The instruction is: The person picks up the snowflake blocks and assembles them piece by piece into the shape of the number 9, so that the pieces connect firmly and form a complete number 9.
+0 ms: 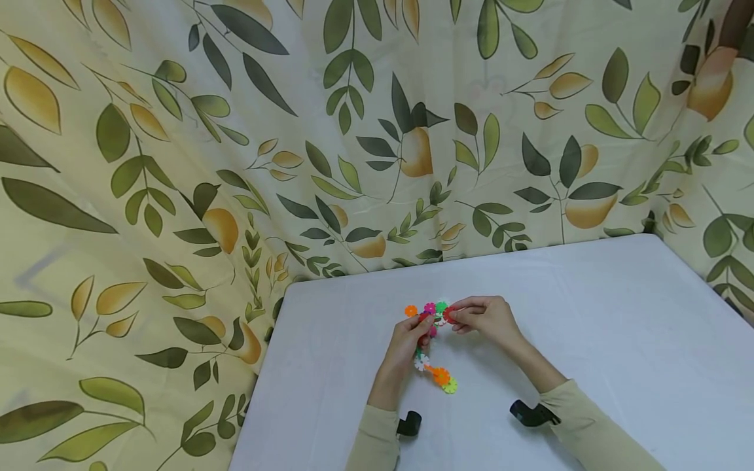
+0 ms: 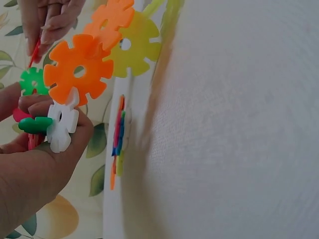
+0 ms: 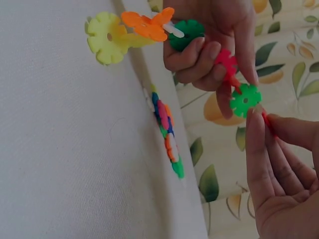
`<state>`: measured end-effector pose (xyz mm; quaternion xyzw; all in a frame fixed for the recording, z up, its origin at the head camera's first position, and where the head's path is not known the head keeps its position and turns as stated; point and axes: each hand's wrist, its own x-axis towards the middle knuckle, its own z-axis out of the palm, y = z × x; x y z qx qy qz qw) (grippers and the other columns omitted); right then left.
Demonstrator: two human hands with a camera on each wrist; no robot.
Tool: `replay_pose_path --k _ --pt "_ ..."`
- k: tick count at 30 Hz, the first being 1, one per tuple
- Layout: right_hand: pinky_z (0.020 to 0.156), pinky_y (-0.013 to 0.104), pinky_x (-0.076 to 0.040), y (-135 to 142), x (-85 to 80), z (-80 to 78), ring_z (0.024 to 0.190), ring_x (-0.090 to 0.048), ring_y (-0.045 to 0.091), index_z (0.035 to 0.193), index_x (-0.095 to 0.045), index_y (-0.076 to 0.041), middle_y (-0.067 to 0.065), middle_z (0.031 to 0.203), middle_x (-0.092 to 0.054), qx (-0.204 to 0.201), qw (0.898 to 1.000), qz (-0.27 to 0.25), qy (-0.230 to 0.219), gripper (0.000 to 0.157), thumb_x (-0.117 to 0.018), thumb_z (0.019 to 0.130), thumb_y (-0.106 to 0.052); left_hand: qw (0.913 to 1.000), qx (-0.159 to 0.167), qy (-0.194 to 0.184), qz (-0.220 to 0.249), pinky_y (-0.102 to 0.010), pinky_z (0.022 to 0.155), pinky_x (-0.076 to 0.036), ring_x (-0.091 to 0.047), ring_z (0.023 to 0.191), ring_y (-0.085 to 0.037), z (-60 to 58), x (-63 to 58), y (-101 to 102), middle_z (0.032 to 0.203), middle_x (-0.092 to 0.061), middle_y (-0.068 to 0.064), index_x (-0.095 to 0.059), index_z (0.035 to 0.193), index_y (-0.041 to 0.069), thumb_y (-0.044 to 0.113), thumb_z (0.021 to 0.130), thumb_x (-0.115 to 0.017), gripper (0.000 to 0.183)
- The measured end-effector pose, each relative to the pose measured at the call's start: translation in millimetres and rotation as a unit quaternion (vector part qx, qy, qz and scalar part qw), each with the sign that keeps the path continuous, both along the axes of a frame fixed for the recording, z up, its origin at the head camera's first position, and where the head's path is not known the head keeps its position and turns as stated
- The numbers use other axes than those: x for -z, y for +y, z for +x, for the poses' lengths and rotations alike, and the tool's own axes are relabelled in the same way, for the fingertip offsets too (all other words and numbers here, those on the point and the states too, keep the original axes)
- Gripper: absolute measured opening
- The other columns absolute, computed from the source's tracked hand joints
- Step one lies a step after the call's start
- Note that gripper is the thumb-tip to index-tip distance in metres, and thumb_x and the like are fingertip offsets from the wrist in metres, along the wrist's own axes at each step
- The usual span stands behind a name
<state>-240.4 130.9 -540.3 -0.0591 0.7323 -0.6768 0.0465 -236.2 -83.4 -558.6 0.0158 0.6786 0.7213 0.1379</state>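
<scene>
My left hand (image 1: 406, 343) grips a chain of notched, flower-shaped plastic building discs. In the left wrist view a white disc (image 2: 61, 137) sits by the fingers, joined to an orange disc (image 2: 61, 74), with a yellow disc (image 2: 144, 57) at the far end. A bright green disc (image 3: 239, 103) stands at the chain's other end, past a pink disc (image 3: 227, 59). My right hand (image 1: 491, 320) pinches a red disc (image 3: 269, 124), seen nearly edge-on, right against the green one. Whether their notches are engaged I cannot tell. Part of the chain is hidden behind the left fingers.
Several loose discs (image 3: 164, 117) in mixed colours lie flat on the white table (image 1: 565, 301), just beyond the hands. A leaf-patterned curtain (image 1: 377, 131) hangs behind the table and along its left side. Black wrist devices (image 1: 530, 413) show at both cuffs.
</scene>
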Motion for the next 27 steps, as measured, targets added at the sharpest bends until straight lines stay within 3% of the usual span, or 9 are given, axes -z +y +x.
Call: replay_pose_path --k 13,20,27 --pt "0.075 0.045 -0.062 0.4 -0.4 1.9 0.076 -0.078 0.032 0.11 -0.074 0.008 0.017 0.09 -0.078 0.005 1.0 0.018 0.004 0.021 -0.076 0.095 -0.007 0.9998 -0.003 -0.012 0.015 -0.021 0.062 -0.043 -0.046 0.066 -0.012 3.0 -0.4 2.0 0.077 -0.053 0.002 -0.063 0.119 -0.013 0.03 0.103 -0.067 0.047" --pt "0.073 0.044 -0.062 -0.7 -0.7 4.6 0.074 -0.078 0.032 0.107 -0.074 0.012 0.021 0.091 -0.077 -0.004 1.0 0.003 -0.003 0.021 -0.077 0.093 -0.003 0.9993 -0.014 -0.028 0.019 -0.022 0.064 -0.043 -0.046 0.066 -0.014 6.7 1.0 1.4 0.074 -0.053 0.001 -0.066 0.118 -0.012 0.028 0.103 -0.068 0.043" --pt "0.076 0.052 -0.06 -3.1 1.6 4.0 0.075 -0.077 0.035 0.107 -0.073 0.014 0.025 0.091 -0.076 -0.028 0.999 -0.014 -0.01 0.024 -0.079 0.092 -0.003 0.9997 -0.01 -0.016 0.017 -0.023 0.063 -0.042 -0.046 0.065 -0.014 9.0 7.1 -3.1 0.071 -0.051 0.0 -0.066 0.112 -0.015 0.026 0.102 -0.069 0.043"
